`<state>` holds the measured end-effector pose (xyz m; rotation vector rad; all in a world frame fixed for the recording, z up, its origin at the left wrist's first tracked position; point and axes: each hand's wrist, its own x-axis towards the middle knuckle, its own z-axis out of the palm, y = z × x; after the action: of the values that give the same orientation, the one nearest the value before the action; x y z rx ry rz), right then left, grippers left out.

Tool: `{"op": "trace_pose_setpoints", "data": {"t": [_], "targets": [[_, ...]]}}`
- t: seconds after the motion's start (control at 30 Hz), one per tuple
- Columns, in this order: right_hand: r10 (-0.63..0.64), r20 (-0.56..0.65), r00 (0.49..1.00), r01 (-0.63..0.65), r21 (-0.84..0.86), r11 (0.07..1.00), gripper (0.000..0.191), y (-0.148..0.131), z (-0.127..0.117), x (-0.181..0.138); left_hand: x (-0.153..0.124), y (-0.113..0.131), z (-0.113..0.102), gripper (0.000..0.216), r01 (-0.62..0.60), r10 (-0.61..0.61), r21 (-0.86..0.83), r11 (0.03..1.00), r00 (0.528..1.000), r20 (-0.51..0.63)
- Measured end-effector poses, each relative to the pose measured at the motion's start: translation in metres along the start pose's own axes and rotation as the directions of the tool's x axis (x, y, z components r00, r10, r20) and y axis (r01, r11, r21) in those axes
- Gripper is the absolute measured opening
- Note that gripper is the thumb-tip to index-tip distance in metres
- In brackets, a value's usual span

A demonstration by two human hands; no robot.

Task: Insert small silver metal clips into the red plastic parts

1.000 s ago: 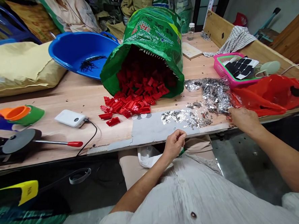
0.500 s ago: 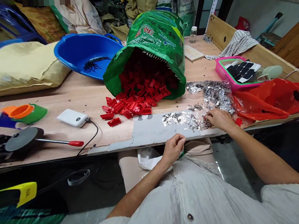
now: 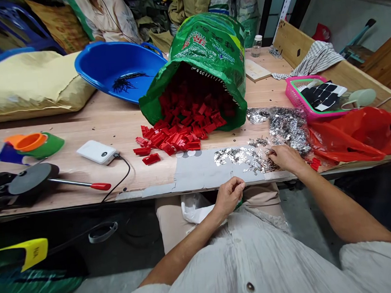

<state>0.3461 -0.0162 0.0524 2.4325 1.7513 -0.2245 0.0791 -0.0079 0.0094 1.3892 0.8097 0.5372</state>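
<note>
At the table's front edge my left hand is closed, thumb and fingers pressed together; whatever they may hold is too small to make out. My right hand reaches over the right end of the small silver metal pieces, its fingertips pinched down among them. Those pieces lie scattered on a grey sheet. Behind my right hand is a clear bag of shiny metal pieces. Red plastic parts spill from the mouth of a green sack lying on its side.
A blue basin with black strips stands behind. On the left are a power bank with a cable and a red-tipped lever. A pink basket and a red plastic bag sit right. Another person's sleeve shows behind.
The view has shifted slightly, so the table items appear a little further right. Both hands stay in nearly the same places, the right still at the metal pieces.
</note>
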Motion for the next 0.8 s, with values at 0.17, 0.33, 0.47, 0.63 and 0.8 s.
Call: {"op": "trace_pose_setpoints", "data": {"t": [0.17, 0.33, 0.47, 0.63, 0.8], "targets": [[-0.040, 0.009, 0.999, 0.040, 0.073, 0.997, 0.026, 0.005, 0.001, 0.005, 0.000, -0.002, 0.001, 0.027, 0.013, -0.013, -0.018, 1.000, 1.000, 0.001], [-0.048, -0.057, 0.997, 0.056, 0.139, 0.989, 0.020, 0.013, 0.003, 0.014, 0.000, -0.003, 0.001, 0.028, 0.018, -0.018, -0.010, 1.000, 1.000, 0.001], [-0.089, -0.085, 0.992, 0.100, 0.132, 0.986, 0.021, 0.017, 0.006, 0.020, 0.000, -0.004, 0.001, 0.028, 0.017, -0.017, -0.005, 1.000, 1.000, 0.000], [-0.095, -0.062, 0.994, 0.104, 0.175, 0.979, 0.014, 0.017, 0.009, 0.024, 0.001, -0.005, 0.002, 0.027, 0.012, -0.012, 0.003, 1.000, 1.000, 0.002], [-0.093, -0.072, 0.993, 0.106, 0.202, 0.974, 0.011, 0.020, 0.010, 0.028, 0.002, -0.007, 0.002, 0.027, 0.005, -0.005, 0.014, 1.000, 1.000, 0.000]]}}
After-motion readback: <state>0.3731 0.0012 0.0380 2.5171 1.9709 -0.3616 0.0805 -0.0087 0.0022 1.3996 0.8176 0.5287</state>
